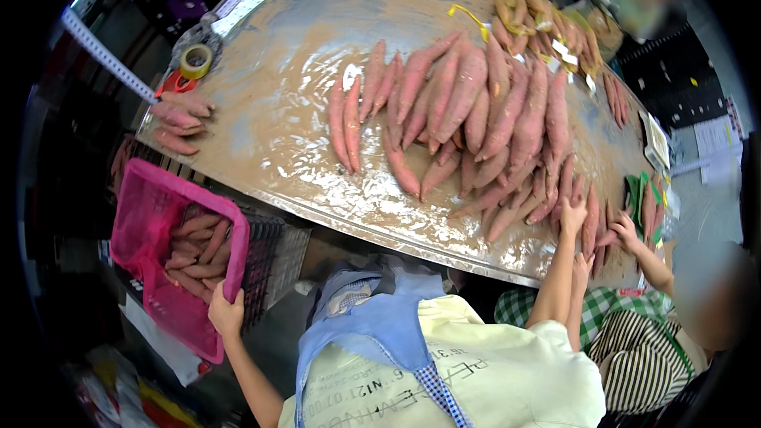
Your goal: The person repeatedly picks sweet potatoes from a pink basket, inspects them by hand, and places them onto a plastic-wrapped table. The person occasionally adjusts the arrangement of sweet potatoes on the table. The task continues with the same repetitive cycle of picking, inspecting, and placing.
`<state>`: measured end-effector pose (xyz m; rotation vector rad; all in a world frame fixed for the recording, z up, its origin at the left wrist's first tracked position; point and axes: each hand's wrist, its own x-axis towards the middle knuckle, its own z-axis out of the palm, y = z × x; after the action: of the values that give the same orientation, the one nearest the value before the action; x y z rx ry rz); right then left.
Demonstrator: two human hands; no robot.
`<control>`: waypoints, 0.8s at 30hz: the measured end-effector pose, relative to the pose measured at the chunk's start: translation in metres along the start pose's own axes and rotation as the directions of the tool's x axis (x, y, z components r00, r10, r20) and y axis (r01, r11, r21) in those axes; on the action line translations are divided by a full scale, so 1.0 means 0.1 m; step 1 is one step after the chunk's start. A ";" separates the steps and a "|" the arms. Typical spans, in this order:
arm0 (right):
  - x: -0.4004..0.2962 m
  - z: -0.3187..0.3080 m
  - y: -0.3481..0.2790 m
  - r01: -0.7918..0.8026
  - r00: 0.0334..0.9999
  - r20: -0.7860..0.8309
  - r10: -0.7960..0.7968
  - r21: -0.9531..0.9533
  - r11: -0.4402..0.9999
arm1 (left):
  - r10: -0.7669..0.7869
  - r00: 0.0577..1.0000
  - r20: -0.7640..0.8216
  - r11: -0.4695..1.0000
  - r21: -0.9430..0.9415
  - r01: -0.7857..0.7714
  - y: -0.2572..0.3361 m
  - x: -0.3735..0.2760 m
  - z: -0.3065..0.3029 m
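At the lower left, my left hand [227, 310] grips the rim of a pink mesh-lined crate [239, 249]. Several sweet potatoes [205, 246] lie inside it. My right arm stretches across the table's front edge, and my right hand [573, 217] touches the sweet potatoes at the right end of a large pile [469, 95]. Whether its fingers close around one cannot be told. Just right of that hand lies a slim sweet potato [590, 220]. Two thin sweet potatoes [345, 125] lie side by side left of the pile.
A co-worker's hands [625, 233] are close to my right hand, near a green bag [639, 202]. Bagged sweet potatoes [544, 27] occupy the wet metal table's [267, 101] far right. A tape roll [195, 61] and a small sweet potato group [178, 122] are at its left end.
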<state>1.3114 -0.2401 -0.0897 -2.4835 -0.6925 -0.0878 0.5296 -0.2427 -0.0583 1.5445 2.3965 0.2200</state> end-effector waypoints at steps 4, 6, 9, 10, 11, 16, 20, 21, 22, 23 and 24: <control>-0.31 -0.13 -1.19 0.502 0.830 -0.402 -0.387 0.235 0.832 | 0.044 0.997 -0.057 0.999 0.007 -0.044 -0.08 -0.06 -0.07; -0.62 -0.18 -1.86 0.525 0.846 -0.354 -0.399 0.426 0.737 | 0.071 0.995 -0.072 0.997 -0.008 -0.072 -0.07 -0.04 -0.09; -1.37 0.06 -2.80 0.507 0.819 -0.207 -0.535 0.697 0.507 | 0.085 0.991 -0.103 0.990 -0.102 -0.095 0.01 -0.03 -0.14; -1.64 0.17 -3.06 0.540 0.763 -0.153 -0.628 0.684 0.490 | 0.085 0.992 -0.095 0.991 -0.095 -0.094 0.05 0.02 -0.18; -1.90 0.29 -3.29 0.531 0.696 -0.070 -0.714 0.720 0.447 | 0.095 0.991 -0.090 0.990 -0.092 -0.103 0.06 0.03 -0.21; -2.72 1.25 -4.04 0.758 0.455 0.478 -0.751 0.234 0.608 | 0.068 0.994 -0.086 0.990 -0.120 -0.078 -0.04 -0.07 -0.18; -2.95 1.59 -4.21 0.772 0.496 0.594 -0.633 0.031 0.634 | 0.069 0.995 -0.075 0.979 -0.187 -0.082 -0.02 -0.06 -0.22; -3.01 1.60 -4.23 0.761 0.522 0.572 -0.632 0.021 0.648 | 0.077 0.994 -0.075 0.979 -0.185 -0.090 -0.03 -0.05 -0.24; -3.04 1.57 -4.25 0.718 0.547 0.580 -0.604 0.047 0.695 | 0.071 0.996 -0.058 0.980 -0.181 -0.080 -0.03 -0.04 -0.25; -3.03 1.61 -4.23 0.691 0.582 0.549 -0.600 0.054 0.721 | 0.075 0.995 -0.060 0.980 -0.179 -0.085 -0.04 -0.03 -0.24; -2.97 1.70 -4.16 0.659 0.623 0.514 -0.590 0.060 0.749 | 0.088 0.994 -0.060 0.979 -0.177 -0.097 -0.04 -0.01 -0.23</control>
<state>0.8343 0.0104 -0.0868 -2.2605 -1.8325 0.2862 0.5195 -0.2450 -0.0375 1.5855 2.2734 0.4879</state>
